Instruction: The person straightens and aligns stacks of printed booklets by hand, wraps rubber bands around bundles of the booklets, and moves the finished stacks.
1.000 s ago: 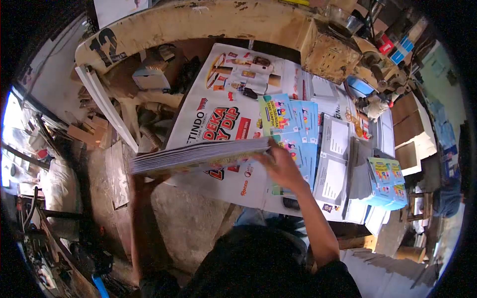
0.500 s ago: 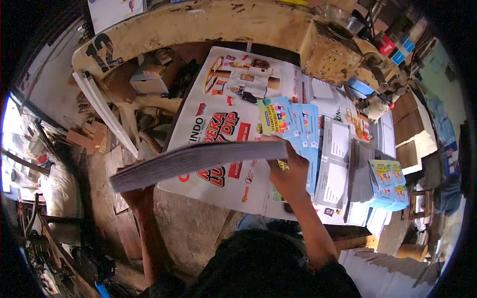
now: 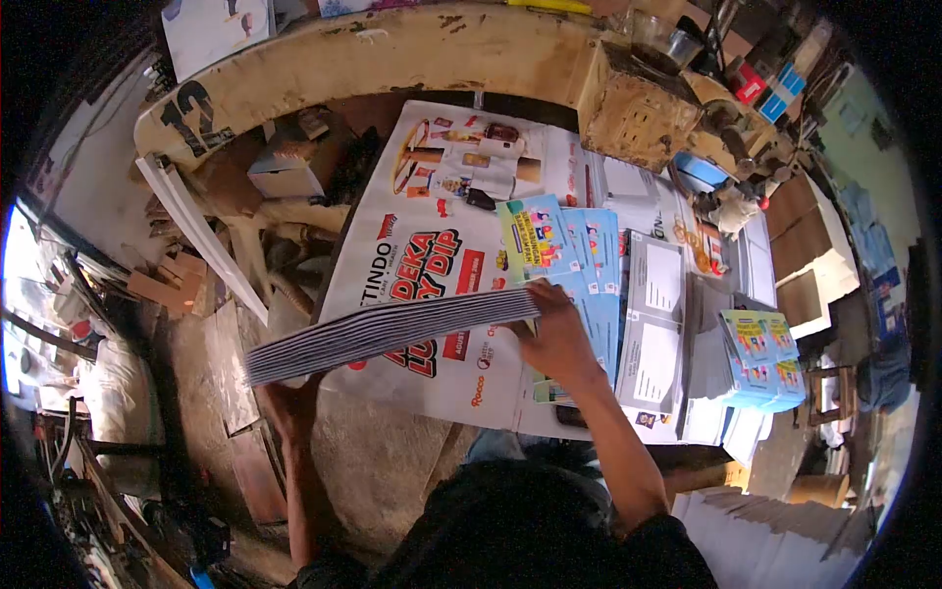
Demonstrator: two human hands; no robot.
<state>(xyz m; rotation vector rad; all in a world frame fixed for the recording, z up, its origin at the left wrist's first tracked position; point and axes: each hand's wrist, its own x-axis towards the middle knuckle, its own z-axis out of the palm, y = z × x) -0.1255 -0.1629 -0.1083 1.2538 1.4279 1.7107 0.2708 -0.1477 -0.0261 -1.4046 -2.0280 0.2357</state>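
Observation:
A thick stack of paper sheets [image 3: 392, 334] is held up edge-on, its striped grey and white edges facing me and its left end lower. My left hand [image 3: 290, 401] grips it from beneath near the left end; the fingers are partly hidden behind the stack. My right hand [image 3: 561, 339] is closed around the right end. Below lies a large printed poster [image 3: 442, 412] with red and black lettering, covering the table. Blue and yellow booklets [image 3: 545, 236] are spread just beyond my right hand, and grey and white printed sheets [image 3: 653, 353] lie to their right.
A pile of blue and yellow booklets [image 3: 763, 358] stands at the table's right edge. Behind the table runs a worn cream machine frame [image 3: 392, 59] marked 12. Cardboard boxes [image 3: 810, 255] are at the right, and a tall paper stack [image 3: 765, 540] sits at the lower right.
The left end of the stack has shifted right and its right end slightly left, with both hands keeping hold. Its edge now shows distinct stripes. The view has shifted a little.

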